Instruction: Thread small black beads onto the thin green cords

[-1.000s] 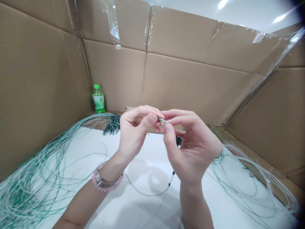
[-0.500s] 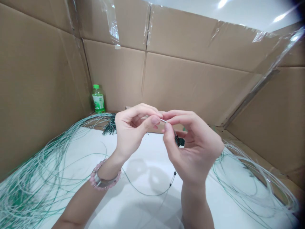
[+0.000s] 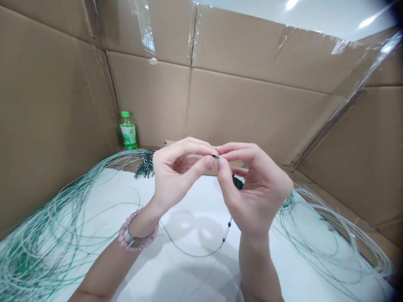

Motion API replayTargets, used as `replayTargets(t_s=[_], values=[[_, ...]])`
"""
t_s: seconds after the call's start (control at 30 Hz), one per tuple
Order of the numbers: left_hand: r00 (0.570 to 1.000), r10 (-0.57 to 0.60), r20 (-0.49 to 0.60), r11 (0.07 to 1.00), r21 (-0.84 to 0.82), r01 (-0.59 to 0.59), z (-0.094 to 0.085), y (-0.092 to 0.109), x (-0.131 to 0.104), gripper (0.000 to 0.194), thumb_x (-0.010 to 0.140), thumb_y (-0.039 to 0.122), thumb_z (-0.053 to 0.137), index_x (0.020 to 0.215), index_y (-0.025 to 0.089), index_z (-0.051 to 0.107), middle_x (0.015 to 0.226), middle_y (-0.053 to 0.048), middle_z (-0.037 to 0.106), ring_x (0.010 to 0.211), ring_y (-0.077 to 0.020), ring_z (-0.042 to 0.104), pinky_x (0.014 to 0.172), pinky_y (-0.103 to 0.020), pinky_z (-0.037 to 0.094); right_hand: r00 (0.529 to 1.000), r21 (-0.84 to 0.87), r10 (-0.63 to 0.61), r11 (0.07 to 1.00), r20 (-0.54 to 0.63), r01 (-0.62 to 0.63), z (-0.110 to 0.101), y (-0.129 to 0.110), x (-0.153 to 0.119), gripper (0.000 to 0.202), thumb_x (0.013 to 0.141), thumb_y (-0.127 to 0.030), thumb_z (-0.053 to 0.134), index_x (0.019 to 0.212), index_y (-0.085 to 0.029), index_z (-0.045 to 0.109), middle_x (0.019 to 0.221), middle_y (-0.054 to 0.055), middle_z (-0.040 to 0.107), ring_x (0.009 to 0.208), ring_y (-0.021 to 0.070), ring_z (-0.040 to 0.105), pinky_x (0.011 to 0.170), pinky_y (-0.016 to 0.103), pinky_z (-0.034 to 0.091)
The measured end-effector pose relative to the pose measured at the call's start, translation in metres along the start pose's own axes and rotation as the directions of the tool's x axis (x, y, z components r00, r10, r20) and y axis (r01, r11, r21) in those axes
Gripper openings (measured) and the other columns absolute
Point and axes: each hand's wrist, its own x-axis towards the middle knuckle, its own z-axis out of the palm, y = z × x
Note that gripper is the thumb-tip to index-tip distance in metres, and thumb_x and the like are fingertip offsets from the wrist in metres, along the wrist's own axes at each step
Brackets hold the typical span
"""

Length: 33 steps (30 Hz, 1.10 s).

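In the head view, my left hand (image 3: 171, 176) and my right hand (image 3: 256, 191) are raised above the white table top, fingertips almost touching. Both pinch a thin cord (image 3: 216, 155), of which only a short pale and dark piece shows between them. A thin green line (image 3: 195, 255) loops below my hands toward two small black beads or knots (image 3: 229, 225) under my right hand. My left wrist wears a pink beaded bracelet (image 3: 124, 235) and a metal band. Behind my right hand a dark bundle (image 3: 237, 182) partly shows.
Loose green and white cords (image 3: 47, 239) pile up at left, their dark ends (image 3: 145, 163) bunched behind my left hand. More cords (image 3: 340, 222) curve along the right. A green bottle (image 3: 128, 132) stands in the back left corner. Cardboard walls (image 3: 252, 113) enclose the table.
My fingertips have drawn closer together, and less of the cord shows between them. The dark strand seen against my right palm is out of sight. The view has shifted slightly.
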Motion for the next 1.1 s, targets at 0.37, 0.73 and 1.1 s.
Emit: replayTargets(t_s=[0.37, 0.73, 1.1], values=[[0.999, -0.03, -0.025, 0.998, 0.051, 0.031, -0.0032, 0.0014, 0.0015, 0.009, 0.076, 0.014, 0.065, 0.081, 0.02, 0.071, 0.076, 0.0, 0.069, 0.061, -0.0084, 0.064, 0.053, -0.016, 0.055, 0.999, 0.036, 0.05, 0.998, 0.002, -0.05, -0.0012, -0.0037, -0.0014, 0.014, 0.073, -0.004, 0.061, 0.077, -0.018, 0.062, 0.084, 0.002, 0.068, 0.079, 0.0141, 0.066, 0.055, 0.023, 0.057], [0.998, -0.043, -0.048, 0.991, 0.128, 0.049, -0.0016, 0.0066, 0.0014, 0.004, 0.072, 0.019, 0.069, 0.076, 0.019, 0.072, 0.073, -0.001, 0.069, 0.06, -0.0085, 0.063, 0.049, -0.015, 0.051, 0.999, -0.132, -0.053, 0.99, -0.013, 0.051, -0.0035, -0.0029, -0.0019, 0.021, 0.067, -0.002, 0.063, 0.074, -0.022, 0.062, 0.077, 0.0, 0.068, 0.073, 0.0157, 0.066, 0.055, 0.025, 0.06], [0.999, -0.039, -0.024, 0.991, 0.13, 0.042, -0.0001, 0.0087, 0.0009, 0.011, 0.076, 0.012, 0.065, 0.079, 0.02, 0.072, 0.078, 0.0, 0.07, 0.059, -0.0063, 0.063, 0.049, -0.013, 0.051, 0.998, -0.136, -0.055, 0.989, -0.02, 0.052, -0.0041, -0.0025, -0.0027, 0.021, 0.065, -0.001, 0.063, 0.073, -0.02, 0.062, 0.075, 0.0, 0.067, 0.069, 0.0136, 0.064, 0.053, 0.023, 0.059]])
